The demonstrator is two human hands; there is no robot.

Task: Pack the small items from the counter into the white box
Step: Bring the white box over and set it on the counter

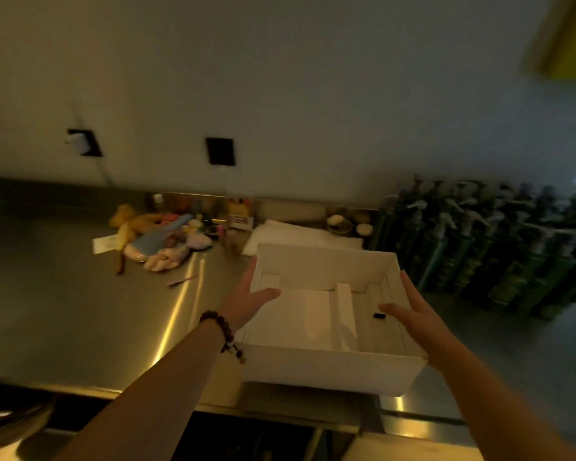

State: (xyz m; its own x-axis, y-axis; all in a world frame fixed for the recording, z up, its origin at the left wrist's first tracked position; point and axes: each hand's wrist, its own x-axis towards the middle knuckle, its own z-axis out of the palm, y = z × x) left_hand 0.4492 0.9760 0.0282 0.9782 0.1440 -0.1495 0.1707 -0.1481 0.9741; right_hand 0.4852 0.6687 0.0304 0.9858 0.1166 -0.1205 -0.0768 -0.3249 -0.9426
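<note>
Left hand (251, 296) and right hand (413, 316) flat-fingered against opposite walls of white box (330, 369) on tabletop (64, 294); small items (167, 241) heaped well apart.

The heap of small soft colourful items (167, 239) near the back edge of the shiny metal counter (64, 294) is too blurry to tell apart. The dark green spray bottles (479, 241) run off the picture's right edge.
</note>
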